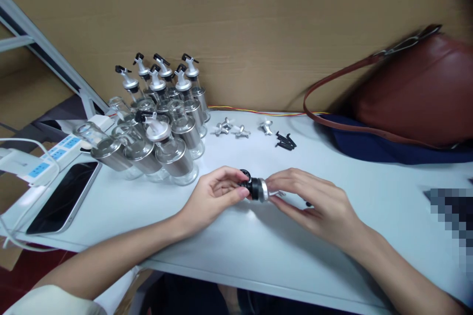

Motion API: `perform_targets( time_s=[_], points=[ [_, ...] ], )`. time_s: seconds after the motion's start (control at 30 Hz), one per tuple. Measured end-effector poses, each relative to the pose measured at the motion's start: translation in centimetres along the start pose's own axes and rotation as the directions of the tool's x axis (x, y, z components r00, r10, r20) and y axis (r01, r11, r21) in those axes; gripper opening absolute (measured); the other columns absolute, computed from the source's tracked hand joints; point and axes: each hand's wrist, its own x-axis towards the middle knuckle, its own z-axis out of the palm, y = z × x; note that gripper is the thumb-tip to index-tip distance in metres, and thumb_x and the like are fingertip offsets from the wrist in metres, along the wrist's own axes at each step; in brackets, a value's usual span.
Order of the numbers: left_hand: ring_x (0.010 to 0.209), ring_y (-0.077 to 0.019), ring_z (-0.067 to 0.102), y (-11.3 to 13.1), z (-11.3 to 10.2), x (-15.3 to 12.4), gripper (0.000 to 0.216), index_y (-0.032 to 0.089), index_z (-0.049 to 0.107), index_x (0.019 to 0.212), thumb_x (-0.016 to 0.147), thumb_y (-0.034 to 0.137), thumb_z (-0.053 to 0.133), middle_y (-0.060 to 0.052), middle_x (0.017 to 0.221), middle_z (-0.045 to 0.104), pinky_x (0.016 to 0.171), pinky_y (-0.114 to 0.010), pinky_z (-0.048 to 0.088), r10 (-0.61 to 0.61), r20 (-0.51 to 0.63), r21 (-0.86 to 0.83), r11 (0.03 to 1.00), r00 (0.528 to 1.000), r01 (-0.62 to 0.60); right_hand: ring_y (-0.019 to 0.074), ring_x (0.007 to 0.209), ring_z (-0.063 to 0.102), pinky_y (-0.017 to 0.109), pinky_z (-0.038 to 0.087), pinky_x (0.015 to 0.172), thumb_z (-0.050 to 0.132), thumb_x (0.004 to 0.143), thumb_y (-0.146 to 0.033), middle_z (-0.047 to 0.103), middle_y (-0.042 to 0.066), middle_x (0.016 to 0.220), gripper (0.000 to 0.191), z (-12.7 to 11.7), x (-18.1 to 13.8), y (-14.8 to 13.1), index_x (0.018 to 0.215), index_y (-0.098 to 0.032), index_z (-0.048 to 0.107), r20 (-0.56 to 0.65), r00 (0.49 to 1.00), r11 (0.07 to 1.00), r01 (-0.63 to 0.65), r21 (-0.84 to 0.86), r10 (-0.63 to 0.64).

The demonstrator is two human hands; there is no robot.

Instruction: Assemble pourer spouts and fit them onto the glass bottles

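Note:
Just above the table, both hands meet at a pour spout (263, 190) with a silver cap and a black stopper, lying sideways. My left hand (214, 194) pinches the black stopper end between thumb and fingers. My right hand (320, 202) closes its thumb and fingertips about the silver spout end, which is partly hidden. Beyond the hands lie several loose silver spout pieces (243, 131) and a few black levers (286, 141). A small black part (308, 204) shows beside my right thumb.
Several glass bottles (177, 157) with steel bands crowd the left, many topped with pour spouts. A phone (64, 197) and a power strip (55, 155) with cables sit at far left. A brown leather bag (414, 93) rests on dark blue cloth (369, 145) at back right.

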Motion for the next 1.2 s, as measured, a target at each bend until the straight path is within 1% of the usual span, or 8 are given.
perform_targets(
  time_s=[0.23,0.4,0.5,0.63,0.73,0.83,1.03,1.2],
  points=[
    [0.087,-0.0122,0.066,0.5,0.3,-0.3,0.024,0.016,0.065,0.086,0.067,0.016,0.080,-0.001,0.089,0.068,0.084,-0.023,0.053,0.020,-0.006,-0.049,0.999,1.000,-0.020,0.0166,0.079,0.066,0.031,0.055,0.071,0.057,0.090,-0.008,0.070,0.005,0.088,0.019,0.0,0.0,-0.1,0.104,-0.020,0.057,-0.030,0.999,1.000,0.012,-0.006,-0.012],
    [0.084,-0.0108,0.066,0.5,0.4,-0.2,0.024,0.017,0.069,0.087,0.066,0.013,0.080,0.000,0.087,0.070,0.084,-0.022,0.052,0.013,-0.007,-0.089,0.996,1.000,-0.014,0.0160,0.078,0.066,0.029,0.055,0.070,0.058,0.090,-0.007,0.070,0.006,0.087,0.018,-0.1,0.3,-0.2,0.103,-0.019,0.058,-0.054,0.996,0.997,0.065,-0.032,-0.067],
    [0.082,-0.0119,0.066,0.6,0.3,0.0,0.024,0.016,0.071,0.082,0.061,0.014,0.083,0.000,0.085,0.071,0.081,-0.024,0.053,-0.039,-0.008,-0.132,0.990,0.999,0.038,0.0169,0.080,0.066,0.029,0.056,0.068,0.057,0.090,-0.004,0.069,0.008,0.088,0.021,-0.1,0.2,0.0,0.105,-0.018,0.059,-0.067,0.990,0.989,0.121,-0.090,-0.127],
    [0.074,-0.0109,0.066,0.6,-0.1,0.1,0.028,0.015,0.073,0.079,0.055,0.018,0.088,0.000,0.080,0.073,0.078,-0.025,0.052,-0.166,0.023,-0.202,0.965,0.986,0.168,0.0180,0.085,0.064,0.031,0.055,0.070,0.056,0.089,-0.001,0.069,0.009,0.092,0.026,-0.2,-0.5,0.1,0.109,-0.016,0.060,-0.073,0.978,0.965,0.177,-0.195,-0.194],
    [0.070,-0.0119,0.067,0.4,-0.3,0.3,0.034,0.015,0.074,0.081,0.054,0.026,0.091,-0.001,0.077,0.073,0.078,-0.027,0.051,-0.250,0.051,-0.242,0.936,0.967,0.255,0.0196,0.093,0.063,0.032,0.055,0.075,0.056,0.089,0.001,0.069,0.011,0.096,0.027,-0.3,-0.8,-0.1,0.112,-0.012,0.060,-0.038,0.970,0.945,0.226,-0.238,-0.242],
    [0.069,-0.0131,0.067,0.3,-0.5,0.5,0.035,0.014,0.075,0.079,0.053,0.029,0.091,-0.002,0.076,0.073,0.078,-0.029,0.051,-0.277,0.092,-0.262,0.920,0.957,0.291,0.0198,0.096,0.063,0.031,0.055,0.079,0.053,0.090,0.001,0.070,0.011,0.094,0.026,-0.5,-0.8,-0.5,0.112,-0.009,0.061,0.013,0.963,0.922,0.263,-0.283,-0.271],
    [0.070,-0.0089,0.065,0.5,-0.6,0.6,0.027,0.016,0.075,0.076,0.054,0.021,0.090,0.001,0.077,0.073,0.072,-0.021,0.051,-0.202,0.071,-0.204,0.956,0.977,0.213,0.0182,0.090,0.066,0.029,0.058,0.076,0.048,0.094,-0.002,0.072,0.012,0.091,0.021,-0.5,-0.5,-0.9,0.109,-0.009,0.061,0.017,0.964,0.919,0.257,-0.298,-0.264],
    [0.073,-0.0100,0.064,0.7,-0.4,0.5,0.021,0.015,0.075,0.075,0.058,0.017,0.088,-0.001,0.077,0.071,0.071,-0.021,0.053,-0.142,0.060,-0.156,0.976,0.988,0.150,0.0178,0.093,0.068,0.028,0.058,0.079,0.049,0.094,-0.003,0.073,0.011,0.094,0.022,-0.4,-0.8,-0.9,0.112,-0.010,0.060,-0.008,0.972,0.938,0.226,-0.261,-0.236]
  ],
)
